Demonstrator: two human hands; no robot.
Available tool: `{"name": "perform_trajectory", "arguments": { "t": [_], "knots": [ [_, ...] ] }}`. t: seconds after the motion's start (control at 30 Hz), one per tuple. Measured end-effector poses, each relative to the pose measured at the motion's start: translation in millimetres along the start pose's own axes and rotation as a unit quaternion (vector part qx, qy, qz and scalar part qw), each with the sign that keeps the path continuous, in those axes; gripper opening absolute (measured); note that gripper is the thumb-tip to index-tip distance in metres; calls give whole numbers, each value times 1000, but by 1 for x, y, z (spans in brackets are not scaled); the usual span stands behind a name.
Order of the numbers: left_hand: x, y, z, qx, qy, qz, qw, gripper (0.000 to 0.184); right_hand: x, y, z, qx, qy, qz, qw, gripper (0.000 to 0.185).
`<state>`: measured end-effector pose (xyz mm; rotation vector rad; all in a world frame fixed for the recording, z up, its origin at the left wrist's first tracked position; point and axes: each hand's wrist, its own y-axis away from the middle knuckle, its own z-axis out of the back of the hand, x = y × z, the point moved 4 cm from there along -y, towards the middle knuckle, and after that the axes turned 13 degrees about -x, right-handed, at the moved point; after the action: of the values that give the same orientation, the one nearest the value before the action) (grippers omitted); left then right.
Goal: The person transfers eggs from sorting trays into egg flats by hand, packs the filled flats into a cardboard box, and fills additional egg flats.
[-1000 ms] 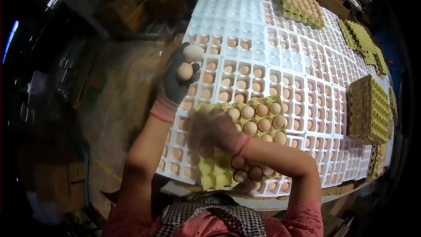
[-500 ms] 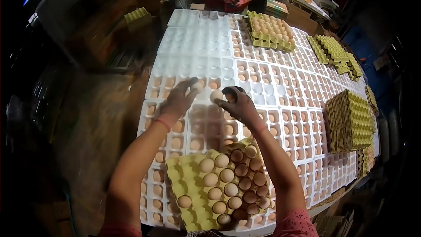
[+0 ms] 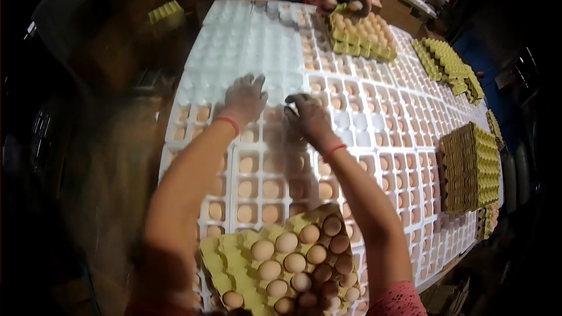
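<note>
My left hand (image 3: pixel 244 100), in a dark-tipped glove, is over the white foam egg trays, its fingers stretched out and no egg showing in them. To its right, my right hand (image 3: pixel 309 122) reaches down to the foam cells with thumb and fingers apart; I see no egg in it. Below my arms, a yellow-green egg carton (image 3: pixel 225 257) lies tilted on the foam trays, with eggs (image 3: pixel 294 263) over its right side and several bare pockets at left. Around my hands, foam tray (image 3: pixel 236 184) cells hold single eggs; farther rows at upper left are unfilled.
Across the table a co-worker's hands (image 3: pixel 354 4) hold eggs above a stacked carton of eggs (image 3: pixel 364 32). A tall stack of egg cartons (image 3: pixel 468 167) stands at right, with more cartons (image 3: pixel 448 67) behind it. A carton piece (image 3: pixel 166 13) lies at far left.
The eggs in my two hands no longer show, and my fingers have spread over the foam cells. The view has shifted. The co-worker's hands have moved to the carton and now hold eggs.
</note>
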<state>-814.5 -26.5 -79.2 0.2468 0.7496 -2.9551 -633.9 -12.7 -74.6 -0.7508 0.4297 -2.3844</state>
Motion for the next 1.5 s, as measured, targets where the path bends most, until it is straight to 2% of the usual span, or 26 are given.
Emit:
{"name": "perform_trajectory", "arguments": {
  "t": [0.03, 0.1, 0.17, 0.23, 0.3, 0.37, 0.4, 0.53, 0.57, 0.63, 0.7, 0.77, 0.8, 0.87, 0.9, 0.97, 1.0, 1.03, 1.1, 1.13, 1.23, 1.3, 1.37, 1.4, 1.43, 1.5],
  "knots": [
    [-4, 11, 17, -44, 40, -20, 998, 41, 11, 12, 26, -28, -91, 2, 995, 27],
    [-4, 45, 66, -60, 191, -57, 978, 44, 42, 45, 78, 67, -235, -13, 970, 28],
    [-4, 101, 116, -29, 229, -29, 973, 47, 70, 92, 119, 174, -224, 96, 954, 28],
    [-4, 155, 152, 67, 336, 113, 933, 50, 100, 135, 137, 258, -189, 209, 924, 26],
    [-7, 210, 168, 30, 417, 160, 894, 51, 104, 172, 137, 294, -111, 226, 922, 31],
    [-28, 241, 193, 41, 345, 125, 929, 54, 105, 188, 141, 177, 10, 249, 952, 38],
    [-44, 250, 205, 25, 288, 66, 955, 54, 102, 188, 150, 180, 15, 207, 961, 45],
    [-98, 270, 219, 78, 149, -102, 981, 56, 79, 199, 146, 164, -24, 292, 942, 49],
    [-102, 281, 208, 68, 111, -123, 984, 54, 75, 195, 153, 142, -165, 141, 966, 47],
    [-108, 285, 195, 53, 71, -141, 986, 51, 66, 184, 158, 38, -412, -76, 907, 40],
    [-112, 284, 187, 97, -3, -157, 983, 48, 88, 178, 162, 109, -227, 38, 967, 34],
    [-110, 281, 192, 103, 11, -141, 985, 46, 115, 179, 145, 221, -44, 186, 956, 30],
    [-105, 277, 198, 93, 88, -107, 986, 47, 125, 187, 126, 256, 83, 268, 925, 32],
    [-87, 273, 210, 56, 283, 18, 957, 45, 116, 176, 129, 276, 31, 221, 935, 36],
    [-71, 281, 213, 86, 474, 255, 838, 40, 112, 173, 132, 303, -22, 170, 938, 40],
    [-51, 287, 219, 90, 513, 246, 817, 37, 78, 176, 145, 275, -262, -62, 923, 47],
    [-56, 283, 225, 41, 313, 38, 948, 41, 80, 176, 150, 248, -310, -50, 916, 51],
    [-74, 276, 238, 40, 315, 36, 948, 41, 86, 176, 158, 219, -358, -38, 907, 55],
    [-121, 279, 245, 253, 133, -42, 957, 49, 116, 189, 172, 225, -58, 209, 950, 46],
    [-128, 287, 233, 263, 97, -80, 957, 50, 132, 200, 165, 255, 35, 245, 935, 33],
    [-135, 290, 203, 262, 20, -167, 950, 51, 122, 227, 123, 226, -11, 192, 955, 27],
    [-124, 276, 207, 329, 106, -74, 935, 52, 105, 211, 149, 202, -56, 178, 961, 30],
    [-111, 236, 214, 261, 232, -56, 935, 50, 77, 181, 176, 179, -138, 68, 972, 43],
    [-107, 208, 213, 218, 269, -23, 938, 49, 48, 162, 176, 81, -176, 38, 980, 46],
    [-104, 181, 210, 175, 305, 12, 936, 47, 14, 142, 172, 53, -198, -86, 975, 48],
    [-113, 126, 172, 96, 328, 11, 940, 45, -29, 103, 176, -38, -124, -125, 984, 49]
  ]
}}
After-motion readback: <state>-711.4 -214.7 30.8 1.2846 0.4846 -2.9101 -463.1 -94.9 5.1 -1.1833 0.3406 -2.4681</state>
